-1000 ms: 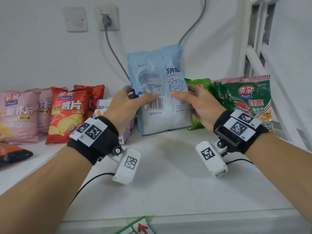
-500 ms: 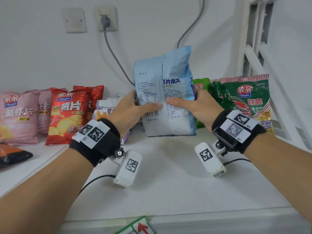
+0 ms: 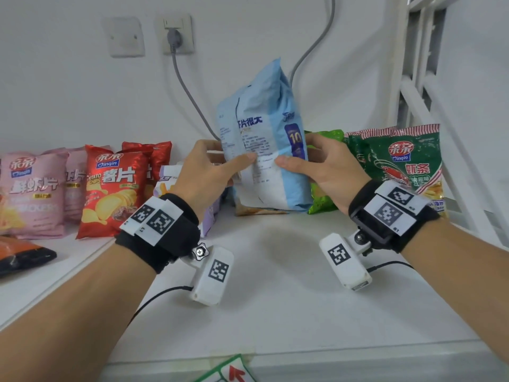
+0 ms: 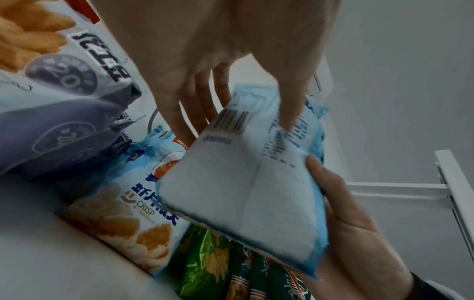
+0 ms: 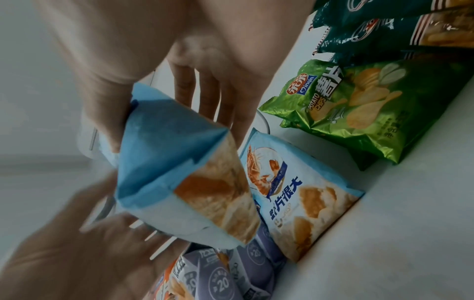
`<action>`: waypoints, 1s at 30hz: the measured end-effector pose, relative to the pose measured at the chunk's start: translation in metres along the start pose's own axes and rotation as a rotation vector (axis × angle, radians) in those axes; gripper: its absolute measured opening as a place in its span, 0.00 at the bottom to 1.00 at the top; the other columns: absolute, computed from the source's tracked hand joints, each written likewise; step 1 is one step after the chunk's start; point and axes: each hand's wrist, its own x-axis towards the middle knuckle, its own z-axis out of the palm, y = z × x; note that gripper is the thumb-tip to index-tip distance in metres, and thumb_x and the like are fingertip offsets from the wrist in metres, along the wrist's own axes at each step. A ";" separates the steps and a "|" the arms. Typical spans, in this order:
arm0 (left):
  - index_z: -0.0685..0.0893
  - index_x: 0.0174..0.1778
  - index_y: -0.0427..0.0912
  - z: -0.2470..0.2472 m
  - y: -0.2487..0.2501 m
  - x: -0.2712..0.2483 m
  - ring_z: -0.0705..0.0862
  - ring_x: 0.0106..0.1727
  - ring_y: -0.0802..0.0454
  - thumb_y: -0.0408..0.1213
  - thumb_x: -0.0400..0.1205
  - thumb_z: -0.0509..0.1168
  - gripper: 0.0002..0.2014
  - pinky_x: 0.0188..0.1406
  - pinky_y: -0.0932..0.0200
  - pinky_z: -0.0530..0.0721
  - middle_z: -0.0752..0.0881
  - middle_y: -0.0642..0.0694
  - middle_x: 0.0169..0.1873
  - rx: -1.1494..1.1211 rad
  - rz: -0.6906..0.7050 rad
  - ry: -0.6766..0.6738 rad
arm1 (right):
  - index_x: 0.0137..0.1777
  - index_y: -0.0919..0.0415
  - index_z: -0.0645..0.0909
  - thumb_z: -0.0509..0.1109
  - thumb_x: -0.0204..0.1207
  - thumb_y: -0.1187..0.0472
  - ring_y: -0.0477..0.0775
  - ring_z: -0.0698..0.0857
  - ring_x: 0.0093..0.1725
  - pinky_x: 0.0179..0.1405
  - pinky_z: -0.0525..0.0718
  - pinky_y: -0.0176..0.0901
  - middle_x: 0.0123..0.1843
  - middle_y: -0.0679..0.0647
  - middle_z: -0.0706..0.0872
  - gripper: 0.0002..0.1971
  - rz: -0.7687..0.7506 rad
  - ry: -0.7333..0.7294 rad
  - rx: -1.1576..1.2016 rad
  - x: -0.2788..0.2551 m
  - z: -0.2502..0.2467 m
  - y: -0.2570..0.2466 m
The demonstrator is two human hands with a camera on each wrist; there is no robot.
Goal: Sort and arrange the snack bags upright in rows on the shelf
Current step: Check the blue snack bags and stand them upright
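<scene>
A light blue snack bag (image 3: 264, 139) is being held upright at the centre of the head view, back panel and side gusset facing the camera, its bottom edge raised clear of the white shelf (image 3: 275, 293). It is being pinched from the left by the left hand (image 3: 205, 172), thumb pressed on the printed back panel and fingers curled behind, and from the right by the right hand (image 3: 323, 172), thumb on the same panel beside the other thumb, fingers wrapped round the far side; both grips are closed on the bag. In the left wrist view the barcode and the white lower half of the bag are being shown; in the right wrist view the folded blue gusset and a picture of crackers are being shown. A second light blue bag (image 5: 297, 188) of the same print is lying against the back just behind the held one. A purple-and-white bag (image 3: 168, 180) is leaning left of centre, partly hidden by the left hand. Red potato chip bags (image 3: 113, 188) and pink bags (image 3: 33, 194) are standing in rows at the left of the frame. A bright green chip bag (image 3: 321, 199) and dark green striped bags (image 3: 399, 164) are standing at the right. An orange-and-black bag (image 3: 19, 255) is lying flat at the far left edge. A grey cable (image 3: 187, 89) is hanging from a wall socket (image 3: 175, 34) in the upper centre.
</scene>
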 end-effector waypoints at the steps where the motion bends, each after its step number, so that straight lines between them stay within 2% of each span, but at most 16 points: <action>1: 0.79 0.65 0.45 0.002 0.000 -0.002 0.94 0.50 0.56 0.53 0.68 0.86 0.35 0.50 0.53 0.94 0.94 0.50 0.52 -0.014 -0.009 -0.040 | 0.62 0.62 0.87 0.88 0.69 0.55 0.56 0.93 0.60 0.68 0.89 0.63 0.58 0.54 0.95 0.24 -0.005 -0.002 -0.032 -0.001 0.001 0.001; 3: 0.80 0.67 0.46 0.005 0.000 -0.005 0.94 0.53 0.58 0.59 0.62 0.86 0.41 0.43 0.64 0.91 0.94 0.56 0.52 -0.011 -0.009 -0.099 | 0.61 0.59 0.88 0.88 0.68 0.54 0.56 0.93 0.60 0.69 0.88 0.63 0.58 0.54 0.95 0.23 -0.008 -0.022 -0.058 -0.001 0.002 0.002; 4: 0.79 0.68 0.46 0.006 0.001 -0.007 0.94 0.53 0.58 0.59 0.61 0.87 0.43 0.42 0.66 0.90 0.94 0.57 0.52 -0.013 -0.007 -0.106 | 0.60 0.58 0.89 0.89 0.68 0.54 0.57 0.93 0.61 0.69 0.88 0.62 0.58 0.55 0.95 0.22 -0.004 -0.047 -0.038 -0.001 0.002 0.002; 6: 0.79 0.68 0.43 0.004 0.002 -0.007 0.94 0.53 0.56 0.56 0.61 0.86 0.42 0.44 0.63 0.91 0.95 0.56 0.52 -0.056 -0.012 -0.090 | 0.55 0.55 0.90 0.86 0.67 0.51 0.56 0.93 0.57 0.63 0.90 0.55 0.55 0.55 0.95 0.19 0.027 -0.109 0.065 0.000 0.001 0.001; 8: 0.80 0.69 0.40 -0.001 0.006 -0.006 0.94 0.56 0.51 0.51 0.63 0.83 0.40 0.50 0.56 0.91 0.95 0.51 0.55 -0.117 -0.021 -0.097 | 0.53 0.56 0.90 0.80 0.71 0.49 0.53 0.92 0.53 0.53 0.89 0.47 0.54 0.55 0.94 0.15 0.070 -0.139 0.198 0.002 0.000 -0.001; 11: 0.81 0.71 0.37 -0.003 0.009 -0.004 0.93 0.60 0.47 0.43 0.72 0.83 0.33 0.55 0.54 0.90 0.93 0.45 0.60 -0.192 -0.004 -0.150 | 0.57 0.58 0.91 0.73 0.77 0.52 0.52 0.91 0.55 0.53 0.87 0.44 0.56 0.56 0.94 0.13 0.093 -0.113 0.264 0.005 -0.003 -0.001; 14: 0.80 0.72 0.36 0.001 0.008 -0.005 0.92 0.63 0.44 0.38 0.76 0.78 0.28 0.60 0.50 0.91 0.92 0.42 0.63 -0.270 -0.028 -0.199 | 0.49 0.48 0.94 0.74 0.75 0.46 0.46 0.90 0.49 0.51 0.85 0.41 0.51 0.49 0.94 0.10 0.174 -0.165 0.231 0.004 -0.002 0.002; 16: 0.78 0.71 0.35 0.004 0.007 -0.007 0.93 0.59 0.46 0.39 0.75 0.82 0.31 0.54 0.53 0.92 0.93 0.43 0.60 -0.296 -0.061 -0.194 | 0.46 0.45 0.95 0.73 0.74 0.42 0.44 0.90 0.45 0.46 0.86 0.37 0.50 0.46 0.94 0.12 0.243 -0.204 0.217 0.003 0.000 0.004; 19: 0.79 0.64 0.36 0.004 0.007 -0.006 0.93 0.43 0.58 0.49 0.64 0.82 0.36 0.39 0.63 0.88 0.94 0.50 0.45 -0.175 -0.031 -0.144 | 0.50 0.49 0.95 0.74 0.77 0.43 0.45 0.92 0.42 0.39 0.87 0.34 0.50 0.48 0.95 0.13 0.266 -0.179 0.220 0.001 0.001 0.004; 21: 0.80 0.60 0.38 0.002 0.006 -0.005 0.90 0.38 0.60 0.50 0.64 0.82 0.33 0.40 0.62 0.89 0.91 0.49 0.42 -0.091 -0.022 -0.115 | 0.57 0.53 0.92 0.76 0.80 0.46 0.45 0.93 0.46 0.43 0.89 0.36 0.53 0.49 0.96 0.13 0.245 -0.118 0.162 0.002 0.001 0.003; 23: 0.82 0.61 0.38 0.001 0.006 -0.004 0.91 0.40 0.58 0.44 0.76 0.80 0.22 0.43 0.60 0.90 0.91 0.44 0.47 -0.078 -0.054 -0.128 | 0.63 0.53 0.89 0.79 0.78 0.47 0.46 0.94 0.53 0.54 0.89 0.44 0.57 0.49 0.95 0.17 0.231 -0.052 0.093 0.003 0.000 0.004; 25: 0.85 0.61 0.41 0.000 0.006 -0.004 0.91 0.42 0.58 0.44 0.84 0.74 0.15 0.44 0.59 0.89 0.92 0.49 0.46 -0.099 -0.082 -0.201 | 0.67 0.54 0.87 0.82 0.75 0.46 0.48 0.93 0.58 0.61 0.88 0.49 0.58 0.49 0.95 0.23 0.208 -0.003 0.029 0.004 0.001 0.005; 27: 0.87 0.62 0.43 0.000 0.008 -0.006 0.90 0.44 0.58 0.53 0.80 0.73 0.20 0.46 0.57 0.88 0.93 0.52 0.47 -0.115 -0.096 -0.252 | 0.67 0.53 0.86 0.85 0.70 0.43 0.47 0.94 0.56 0.61 0.89 0.49 0.58 0.49 0.95 0.28 0.174 0.028 -0.031 0.004 0.001 0.004; 30: 0.86 0.68 0.44 0.001 0.012 -0.011 0.91 0.50 0.57 0.60 0.75 0.74 0.31 0.55 0.52 0.87 0.93 0.52 0.56 -0.075 -0.075 -0.327 | 0.67 0.53 0.85 0.85 0.57 0.34 0.48 0.94 0.55 0.58 0.91 0.49 0.56 0.48 0.95 0.40 0.134 0.052 -0.117 0.004 0.001 0.001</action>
